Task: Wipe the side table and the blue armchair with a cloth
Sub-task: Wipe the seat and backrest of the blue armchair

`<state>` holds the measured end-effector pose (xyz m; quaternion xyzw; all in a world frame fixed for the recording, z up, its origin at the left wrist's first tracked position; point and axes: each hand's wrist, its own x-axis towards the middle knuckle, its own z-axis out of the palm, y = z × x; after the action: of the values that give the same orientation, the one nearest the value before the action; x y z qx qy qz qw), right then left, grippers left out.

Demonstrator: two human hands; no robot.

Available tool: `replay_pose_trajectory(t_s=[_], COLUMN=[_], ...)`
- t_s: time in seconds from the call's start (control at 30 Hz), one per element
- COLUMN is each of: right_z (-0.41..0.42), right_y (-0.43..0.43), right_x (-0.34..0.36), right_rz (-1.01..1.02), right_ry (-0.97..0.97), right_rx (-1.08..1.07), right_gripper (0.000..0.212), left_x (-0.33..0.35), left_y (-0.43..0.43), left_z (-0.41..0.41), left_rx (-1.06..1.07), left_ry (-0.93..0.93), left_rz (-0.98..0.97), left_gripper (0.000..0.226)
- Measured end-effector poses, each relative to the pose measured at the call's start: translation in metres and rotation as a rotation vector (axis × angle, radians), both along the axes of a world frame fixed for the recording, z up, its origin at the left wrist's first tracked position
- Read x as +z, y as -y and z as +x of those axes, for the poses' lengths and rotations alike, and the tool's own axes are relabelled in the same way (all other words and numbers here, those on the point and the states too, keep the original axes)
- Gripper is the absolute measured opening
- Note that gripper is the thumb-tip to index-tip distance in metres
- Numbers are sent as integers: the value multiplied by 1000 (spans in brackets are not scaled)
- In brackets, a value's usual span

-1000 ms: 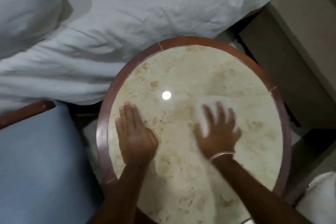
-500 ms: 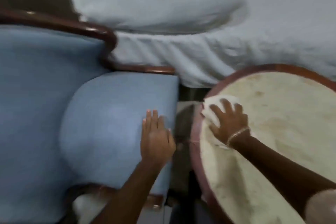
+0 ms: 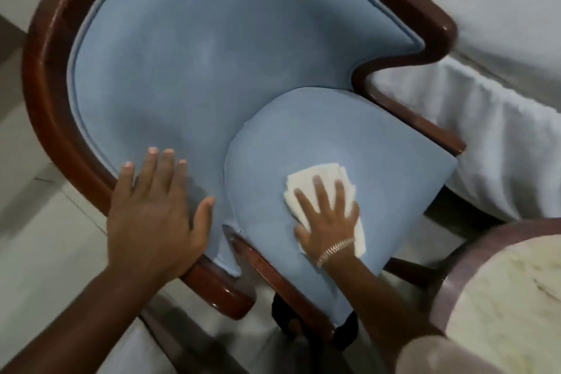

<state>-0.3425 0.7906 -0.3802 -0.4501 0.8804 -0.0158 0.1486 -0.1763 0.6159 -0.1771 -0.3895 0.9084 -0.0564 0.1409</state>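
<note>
The blue armchair [image 3: 197,55] with a dark wooden frame fills the view. My right hand [image 3: 328,215] presses flat on a folded white cloth [image 3: 318,176] lying on the blue seat cushion [image 3: 349,136]. My left hand [image 3: 154,209] rests flat with fingers spread on the padded inner side of the chair's left arm, by the wooden rim. The round side table [image 3: 516,297], marble-topped with a brown rim, shows at the lower right corner.
A bed with white sheets [image 3: 501,85] runs along the right, close to the chair's right arm. Pale tiled floor [image 3: 36,237] lies to the left and below the chair.
My view swung from the side table to the armchair. My right hand carried the cloth off the table onto the seat cushion. My left hand moved from the seat to the chair's left arm.
</note>
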Motion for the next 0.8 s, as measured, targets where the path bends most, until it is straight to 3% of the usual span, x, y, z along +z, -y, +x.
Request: replay_pose_trajectory(t_s=[0.1,0.23,0.27,0.33,0.4,0.43,0.47,0.53,0.63,0.67,0.73,0.8], right_z=[-27,-82,-82,-55,-11,2,4,-28,-102,-116,-111,-72], right_y=[-22,63,87,106,75,46,17,-17,27,59,120,150], right_x=[8,5,3,-3,-1,1,4,11,10,7,3,0], right_rz=[44,-57,-36,-13,-43,-58,-39,23,35,5,-11,11], right_ry=[-14,66,85,7,-72,-82,-74,-99,60,68,83,58], right_rx=[-263,-623,-573,-174,234,312,301,62,-517,-600,-548,-238], right_gripper=[66,65,66,67,64,63,63,61,62,61,64,65], left_x=[2,-5,-6,-7,-3,0,1,2,-4,-8,-15,-16], left_y=[-4,0,0,-2,-3,-3,-4,-5,-5,-5,-7,-7], left_z=[-8,-12,-12,-10,-10,-11,-11,-11,-11,-10,-7,-6], left_rx=[64,137,142,139,149,153,151,155,167,170,175,182], left_ry=[22,-4,-15,-15,-6,2,9,-3,-77,-102,-133,-144], left_rz=[13,1,4,8,20,31,39,40,-14,-36,-70,-79], left_gripper=[86,89,88,86,85,85,84,83,80,80,79,79])
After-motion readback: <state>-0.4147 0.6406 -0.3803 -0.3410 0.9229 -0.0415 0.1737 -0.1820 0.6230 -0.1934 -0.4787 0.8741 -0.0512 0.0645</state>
